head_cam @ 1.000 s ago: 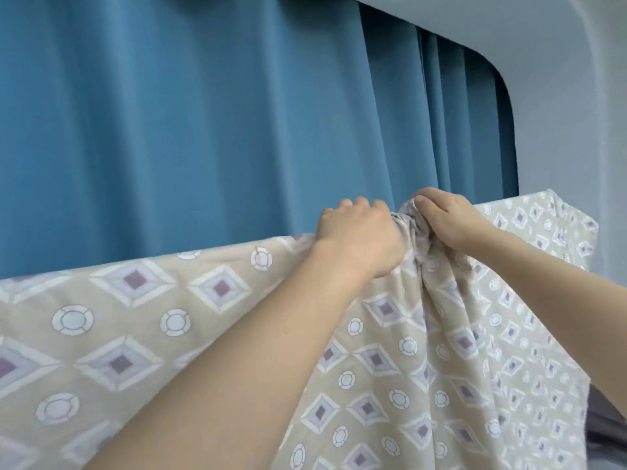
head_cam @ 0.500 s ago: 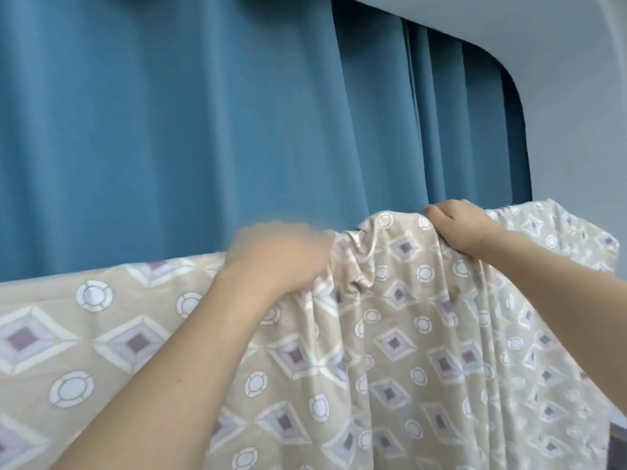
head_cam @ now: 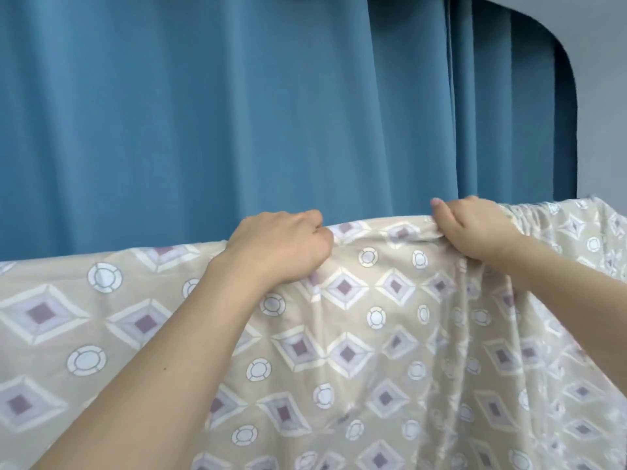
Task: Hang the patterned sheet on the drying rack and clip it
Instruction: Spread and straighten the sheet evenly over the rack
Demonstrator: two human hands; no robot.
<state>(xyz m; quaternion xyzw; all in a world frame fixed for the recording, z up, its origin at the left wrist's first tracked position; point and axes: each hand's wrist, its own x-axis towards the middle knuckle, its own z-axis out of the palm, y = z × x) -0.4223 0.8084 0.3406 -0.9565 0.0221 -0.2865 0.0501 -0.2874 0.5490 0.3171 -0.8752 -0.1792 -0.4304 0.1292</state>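
A blue pleated curtain [head_cam: 210, 113] fills the background; at upper right a pale wall [head_cam: 604, 79] shows past its rounded corner. In front of it we see the patterned sheet [head_cam: 356, 334], beige with purple-centred diamonds and white rings, draped over a horizontal line that runs from left edge to right edge of the view.

Edges and room: the sheet's top fold rises slightly from left to right. Between the two hands the fold is taut and nearly smooth; right of the right hand it bunches into small gathers. Above the fold there is only curtain.

Hidden or unclear: we cannot see the drying rack itself; the sheet covers whatever carries it. The sheet's lower edge is cut off by the frame, as are both forearms. Fingertips of both hands are mostly tucked out of sight.

Hands: our left hand [head_cam: 281, 247] is curled in a fist at the top fold, gripping cloth. Our right hand [head_cam: 475, 228] pinches the fold, thumb on the near side, fingers curled over the top. The two hands are apart.
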